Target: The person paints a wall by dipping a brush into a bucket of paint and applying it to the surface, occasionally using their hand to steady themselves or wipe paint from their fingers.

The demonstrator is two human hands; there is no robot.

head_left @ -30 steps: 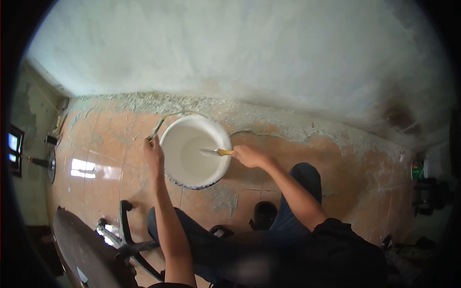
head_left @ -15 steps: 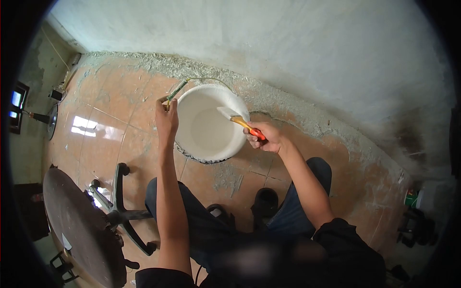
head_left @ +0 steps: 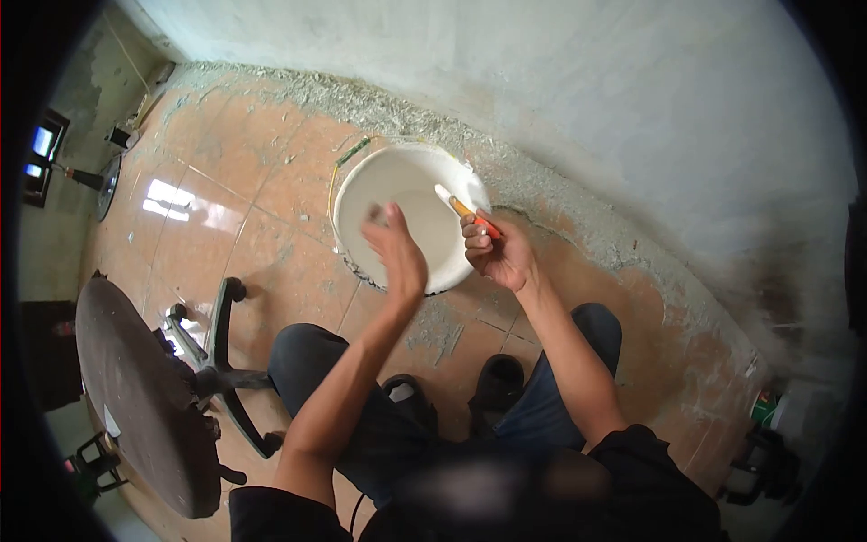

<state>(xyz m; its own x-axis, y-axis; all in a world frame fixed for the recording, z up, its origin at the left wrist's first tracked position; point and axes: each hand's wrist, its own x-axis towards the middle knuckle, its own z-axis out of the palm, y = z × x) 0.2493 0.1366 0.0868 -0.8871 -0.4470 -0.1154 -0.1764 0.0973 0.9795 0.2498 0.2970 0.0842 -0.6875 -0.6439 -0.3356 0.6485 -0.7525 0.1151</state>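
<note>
A white bucket [head_left: 357, 190] stands on the tiled floor, its inside pale with a whitish material at the bottom. Its wire handle with a green grip [head_left: 353, 151] rests against the far left rim. My left hand [head_left: 396, 246] is over the near left part of the bucket, fingers apart, slightly blurred, holding nothing. My right hand [head_left: 498, 248], at the bucket's right rim, is closed on the red and yellow handle of a brush [head_left: 462, 209]. Its whitish head points up and left over the bucket.
Scrapings [head_left: 361, 98] lie along the foot of the pale wall [head_left: 578, 81]. An office chair [head_left: 144, 397] with a wheeled base is at the left, and a round fan-like object [head_left: 108, 187] stands farther back. Dark items sit at the lower right.
My left hand has let go of the bucket's handle and moved right over the bucket. The handle now lies lower at the left rim. The brush is turned more edge-on.
</note>
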